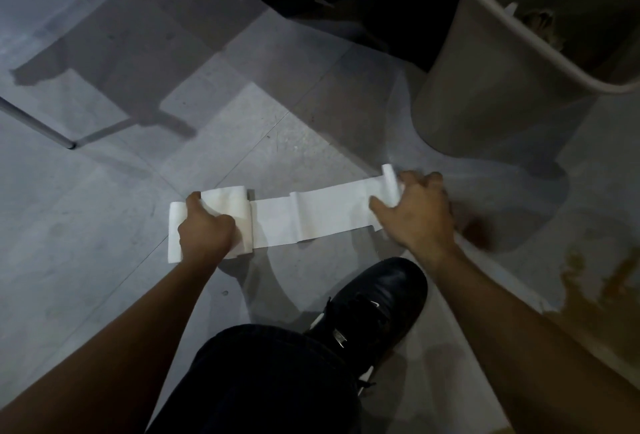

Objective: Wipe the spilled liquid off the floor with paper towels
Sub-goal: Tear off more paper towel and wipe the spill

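Left hand [204, 229] grips paper towel roll [235, 212], right hand [415, 215] pinches the strip's [329, 215] end; next tear, then blot the brown spill [602, 281].

Single head view, steeply downward, apparently close above floor [104, 226]

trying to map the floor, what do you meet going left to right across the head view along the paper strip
chair leg → left hand on the paper roll → unrolled strip → right hand → brown spill
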A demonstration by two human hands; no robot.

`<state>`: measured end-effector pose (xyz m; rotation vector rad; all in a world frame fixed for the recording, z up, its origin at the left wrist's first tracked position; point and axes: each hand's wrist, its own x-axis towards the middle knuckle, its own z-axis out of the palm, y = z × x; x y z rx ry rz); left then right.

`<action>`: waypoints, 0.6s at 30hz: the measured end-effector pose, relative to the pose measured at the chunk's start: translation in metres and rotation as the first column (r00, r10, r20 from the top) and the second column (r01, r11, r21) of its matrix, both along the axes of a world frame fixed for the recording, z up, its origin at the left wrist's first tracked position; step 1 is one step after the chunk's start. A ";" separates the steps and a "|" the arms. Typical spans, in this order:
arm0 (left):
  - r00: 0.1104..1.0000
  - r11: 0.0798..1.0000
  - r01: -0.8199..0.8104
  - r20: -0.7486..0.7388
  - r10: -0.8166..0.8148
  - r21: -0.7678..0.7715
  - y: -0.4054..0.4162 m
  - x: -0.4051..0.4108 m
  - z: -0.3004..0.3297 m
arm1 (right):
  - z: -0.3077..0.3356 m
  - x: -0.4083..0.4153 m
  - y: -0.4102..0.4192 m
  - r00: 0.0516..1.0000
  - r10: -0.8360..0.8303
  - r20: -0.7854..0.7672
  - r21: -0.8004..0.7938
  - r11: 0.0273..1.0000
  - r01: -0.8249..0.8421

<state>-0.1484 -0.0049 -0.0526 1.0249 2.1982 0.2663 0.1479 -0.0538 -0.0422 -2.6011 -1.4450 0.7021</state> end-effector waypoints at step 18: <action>1.000 1.000 0.014 0.001 -0.014 0.014 -0.002 0.000 -0.002 | -0.029 -0.055 0.013 0.980 -0.138 -0.144 -0.104 0.987 0.124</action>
